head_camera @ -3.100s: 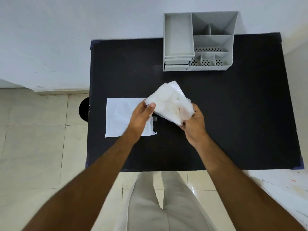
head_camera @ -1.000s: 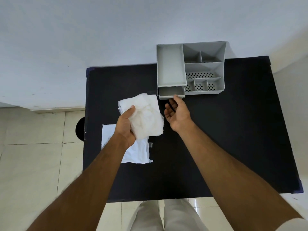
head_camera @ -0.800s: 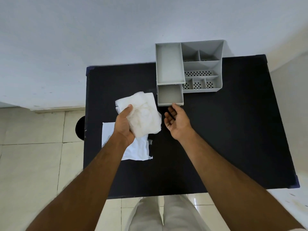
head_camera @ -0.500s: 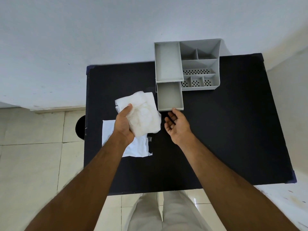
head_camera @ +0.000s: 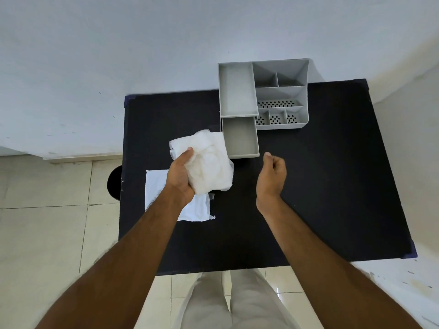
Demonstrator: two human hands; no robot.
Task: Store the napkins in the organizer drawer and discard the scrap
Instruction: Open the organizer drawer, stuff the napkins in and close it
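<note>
My left hand grips a bundle of white napkins in a thin clear wrap, held above the black table. Just right of the bundle, the grey organizer at the table's far edge has its lower drawer pulled out and empty. My right hand hovers right of the drawer's front, fingers curled, holding nothing. A flat white sheet lies on the table under my left wrist, partly hidden by it.
The organizer stands against the white wall, with a long tray on top and several small compartments to the right. A dark round bin sits on the tiled floor at the table's left edge. My legs show below the table's near edge.
The drawer has slid out of the organizer to fully open. My right hand let go of it, drew back to the right and curled its fingers. The napkin bundle stayed in my left hand.
</note>
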